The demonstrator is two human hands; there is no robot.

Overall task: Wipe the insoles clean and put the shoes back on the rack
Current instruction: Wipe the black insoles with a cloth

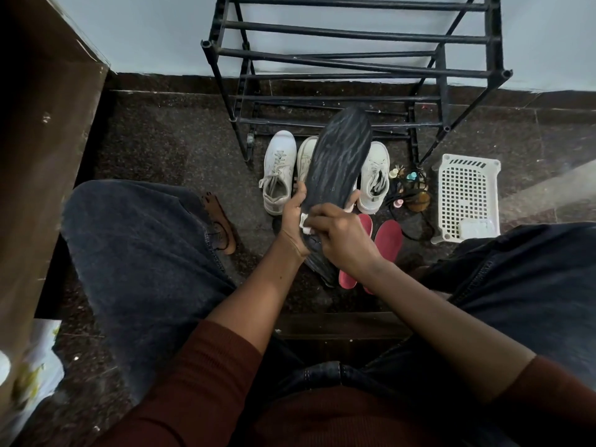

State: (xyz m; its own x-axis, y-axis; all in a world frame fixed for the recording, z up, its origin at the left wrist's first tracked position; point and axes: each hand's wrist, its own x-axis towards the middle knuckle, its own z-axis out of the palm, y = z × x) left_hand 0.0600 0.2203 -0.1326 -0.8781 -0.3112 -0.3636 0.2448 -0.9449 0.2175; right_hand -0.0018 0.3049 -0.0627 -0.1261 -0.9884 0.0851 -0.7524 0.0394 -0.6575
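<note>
Both forearms reach forward between the knees. The left hand (pixel 295 214) curls round the dark insole (pixel 338 156) from beneath, the insole's toe tilted up toward the rack (pixel 354 31). The right hand (pixel 342 233) pinches a white wipe (pixel 304 222) against its heel end. White shoes (pixel 279 175) stand on the floor (pixel 161 140) just beyond, and red insoles (pixel 388 240) lie below. A basket (pixel 466 195) sits to the right.

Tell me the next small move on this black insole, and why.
Probably draw the white wipe in the right hand up the black insole toward its far end, while the left hand holds it steady. The wipe sits at the near end, and streaks cover the length above it.
</note>
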